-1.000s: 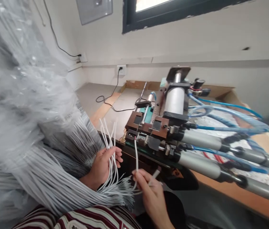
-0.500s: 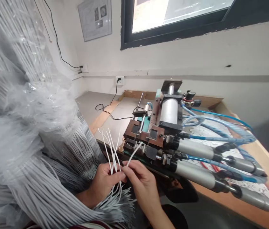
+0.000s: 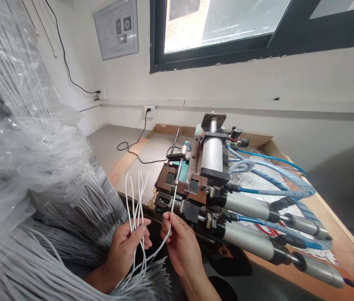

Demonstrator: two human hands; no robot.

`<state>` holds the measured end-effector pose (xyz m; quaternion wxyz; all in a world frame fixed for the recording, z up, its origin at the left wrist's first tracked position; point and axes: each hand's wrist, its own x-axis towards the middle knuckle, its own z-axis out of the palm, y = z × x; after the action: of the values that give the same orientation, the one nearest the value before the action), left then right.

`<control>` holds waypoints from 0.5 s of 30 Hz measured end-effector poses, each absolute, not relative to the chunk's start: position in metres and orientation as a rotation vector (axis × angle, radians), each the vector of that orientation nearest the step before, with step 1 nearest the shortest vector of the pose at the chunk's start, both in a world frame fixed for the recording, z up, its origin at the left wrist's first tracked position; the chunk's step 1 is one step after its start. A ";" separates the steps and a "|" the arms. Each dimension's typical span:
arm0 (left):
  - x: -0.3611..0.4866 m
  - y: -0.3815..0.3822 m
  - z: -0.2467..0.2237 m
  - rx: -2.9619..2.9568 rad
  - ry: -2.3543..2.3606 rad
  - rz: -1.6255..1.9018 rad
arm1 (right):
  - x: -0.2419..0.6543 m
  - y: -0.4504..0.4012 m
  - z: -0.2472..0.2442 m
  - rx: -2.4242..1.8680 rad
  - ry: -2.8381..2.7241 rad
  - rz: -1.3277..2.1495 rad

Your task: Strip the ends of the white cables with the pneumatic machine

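Note:
Several thin white cables (image 3: 138, 215) stand up from my left hand (image 3: 129, 242), which is closed around them with the thumb across the front. My right hand (image 3: 181, 244) pinches a single white cable (image 3: 173, 200) between thumb and fingers. That cable's upper end reaches up to the jaws of a pneumatic machine (image 3: 177, 184); whether it lies between them I cannot tell. Its lower part curves down to the left, below my left hand, toward the grey cable bundle (image 3: 152, 278).
Large bundles of grey cable in clear plastic wrap (image 3: 45, 154) fill the left side. Silver air cylinders (image 3: 247, 240) with blue hoses (image 3: 277, 193) extend right over the wooden-edged bench (image 3: 346, 251). A black cord (image 3: 142, 161) runs across the bench to a wall socket (image 3: 150, 111).
My hands have moved apart. The right hand has brought the single cable up to the machine's jaws, while the left keeps the other cables. The camera view has shifted slightly.

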<state>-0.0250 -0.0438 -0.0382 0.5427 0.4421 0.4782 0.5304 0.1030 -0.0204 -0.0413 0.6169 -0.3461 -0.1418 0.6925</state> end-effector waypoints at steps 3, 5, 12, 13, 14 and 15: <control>-0.025 -0.044 -0.039 1.089 1.143 1.242 | 0.102 -0.018 -0.041 -0.744 -0.260 1.634; -0.025 -0.043 -0.038 1.100 1.157 1.231 | 0.103 -0.018 -0.039 -0.729 -0.231 1.646; -0.025 -0.044 -0.033 1.133 1.242 1.168 | 0.099 -0.019 -0.037 -0.730 -0.222 1.631; -0.025 -0.045 -0.033 1.121 1.260 1.149 | 0.098 -0.020 -0.037 -0.730 -0.233 1.632; -0.025 -0.045 -0.033 1.102 1.276 1.131 | 0.097 -0.020 -0.038 -0.724 -0.250 1.637; -0.024 -0.045 -0.033 1.083 1.282 1.119 | 0.096 -0.021 -0.038 -0.716 -0.277 1.654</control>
<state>-0.0244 -0.0450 -0.0325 0.5331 0.4542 0.5379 0.4692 0.0961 -0.0215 -0.0384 0.6124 -0.3103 -0.1199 0.7172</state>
